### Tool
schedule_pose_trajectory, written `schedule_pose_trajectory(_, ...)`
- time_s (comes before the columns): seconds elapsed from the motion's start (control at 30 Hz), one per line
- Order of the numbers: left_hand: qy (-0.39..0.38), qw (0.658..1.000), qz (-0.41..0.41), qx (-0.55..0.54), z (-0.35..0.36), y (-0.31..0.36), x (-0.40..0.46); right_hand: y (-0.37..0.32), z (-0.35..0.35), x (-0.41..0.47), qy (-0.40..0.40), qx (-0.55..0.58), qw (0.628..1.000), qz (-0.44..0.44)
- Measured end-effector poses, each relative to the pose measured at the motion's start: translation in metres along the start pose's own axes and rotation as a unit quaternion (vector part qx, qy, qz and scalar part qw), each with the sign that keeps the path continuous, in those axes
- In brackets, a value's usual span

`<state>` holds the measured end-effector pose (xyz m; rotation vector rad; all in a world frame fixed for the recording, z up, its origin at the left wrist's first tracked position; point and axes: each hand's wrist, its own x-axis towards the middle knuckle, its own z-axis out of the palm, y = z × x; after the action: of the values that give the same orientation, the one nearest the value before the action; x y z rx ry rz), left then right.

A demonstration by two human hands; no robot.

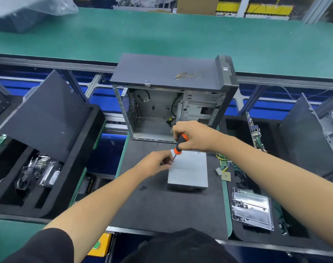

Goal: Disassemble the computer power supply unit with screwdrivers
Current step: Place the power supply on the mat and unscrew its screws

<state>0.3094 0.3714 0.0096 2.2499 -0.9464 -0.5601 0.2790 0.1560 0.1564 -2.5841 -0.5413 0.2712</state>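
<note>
Right hand [195,136] grips the orange-and-black screwdriver [179,146], shaft angled down at the near-left top edge of the grey power supply unit [188,171]; left hand [156,163] pinches at the tip beside that edge; the unit lies flat on the dark mat [162,205], just before the open computer case [169,103]; two small black screws [143,187] lie left of it.

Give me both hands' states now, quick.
Left hand: fingers curled at the screwdriver shaft by the PSU edge; pinch unclear.
Right hand: grips the screwdriver handle.
</note>
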Motion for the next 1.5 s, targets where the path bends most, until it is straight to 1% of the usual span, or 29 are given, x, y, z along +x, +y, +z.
schedule_pose_trajectory(0.1, 0.0, 1.0, -0.013, 0.003, 0.001, -0.009, -0.023, -0.014, 0.014, 0.002, 0.013, 0.016, 1.0, 0.01)
schedule_pose_trajectory(0.23, 0.034, 0.998, -0.046, 0.0, 0.007, -0.023, -0.05, -0.028, 0.031, 0.002, 0.027, 0.058, 0.998, 0.02)
schedule_pose_trajectory(0.3, 0.038, 0.997, -0.072, 0.005, 0.011, -0.03, -0.063, -0.033, 0.039, 0.002, 0.025, 0.072, 0.997, 0.033)
schedule_pose_trajectory(0.4, 0.051, 0.992, -0.106, 0.047, 0.02, -0.038, -0.078, -0.037, 0.047, 0.002, 0.017, 0.053, 0.997, 0.044)
schedule_pose_trajectory(0.47, 0.066, 0.988, -0.125, 0.066, 0.027, -0.043, -0.086, -0.039, 0.052, 0.0, 0.029, 0.067, 0.996, 0.056)
schedule_pose_trajectory(0.6, 0.078, 0.984, -0.128, 0.098, 0.036, -0.048, -0.093, -0.043, 0.058, -0.004, 0.057, 0.099, 0.99, 0.079)
schedule_pose_trajectory(0.8, 0.057, 0.983, -0.122, 0.126, 0.041, -0.052, -0.092, -0.045, 0.058, -0.009, 0.076, 0.108, 0.988, 0.085)
schedule_pose_trajectory(0.93, 0.011, 0.982, -0.108, 0.154, 0.04, -0.055, -0.089, -0.044, 0.056, -0.011, 0.075, 0.095, 0.988, 0.095)
schedule_pose_trajectory(1.0, 0.024, 0.987, -0.106, 0.118, 0.04, -0.055, -0.087, -0.043, 0.054, -0.013, 0.077, 0.089, 0.988, 0.1)
schedule_pose_trajectory(1.13, 0.104, 0.993, -0.063, -0.001, 0.047, -0.045, -0.083, -0.042, 0.05, -0.015, 0.09, 0.095, 0.985, 0.112)
schedule_pose_trajectory(1.23, 0.122, 0.99, -0.04, -0.064, 0.054, -0.028, -0.079, -0.042, 0.047, -0.016, 0.088, 0.093, 0.985, 0.114)
schedule_pose_trajectory(1.33, 0.126, 0.988, -0.048, -0.072, 0.062, -0.013, -0.075, -0.043, 0.047, -0.016, 0.08, 0.085, 0.987, 0.111)
schedule_pose_trajectory(1.5, 0.159, 0.978, -0.098, -0.096, 0.071, -0.003, -0.071, -0.042, 0.049, -0.018, 0.073, 0.08, 0.988, 0.112)
